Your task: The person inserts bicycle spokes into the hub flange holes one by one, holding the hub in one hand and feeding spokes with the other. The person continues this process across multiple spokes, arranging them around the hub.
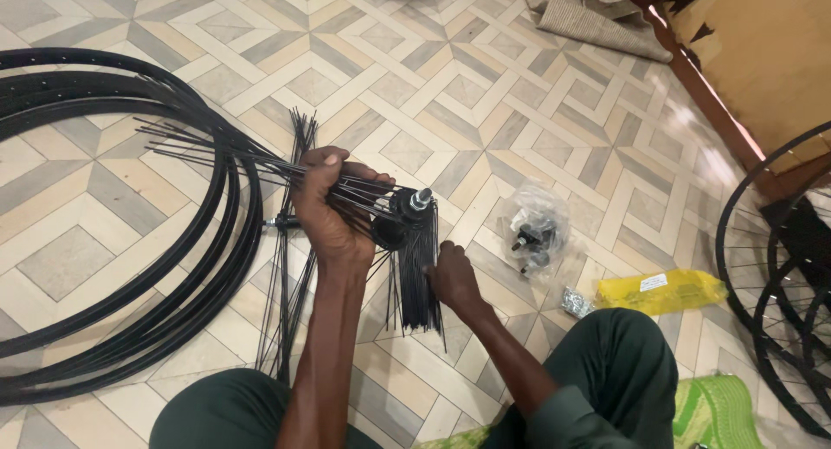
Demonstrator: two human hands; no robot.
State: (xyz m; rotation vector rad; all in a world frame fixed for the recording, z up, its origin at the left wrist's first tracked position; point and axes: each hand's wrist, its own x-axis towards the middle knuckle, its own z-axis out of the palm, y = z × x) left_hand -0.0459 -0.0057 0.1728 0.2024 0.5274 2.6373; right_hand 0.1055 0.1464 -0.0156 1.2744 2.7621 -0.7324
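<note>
On patterned tiles, left hand [327,208] gripping spoked hub [407,208], right hand [452,278] pinching spokes [420,276], stacked rims [130,232] beside.

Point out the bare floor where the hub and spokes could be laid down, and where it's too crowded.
Free: the tiled floor beyond the hub, between the stacked rims and the plastic bag of parts. Crowded: under the left hand, among loose spokes; right of the right hand, by the yellow packet and built wheels.

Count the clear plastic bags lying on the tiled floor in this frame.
1: a clear plastic bag holding dark hub parts, right of the right hand. The packet beside it is yellow. Others may be hidden outside the frame.
</note>
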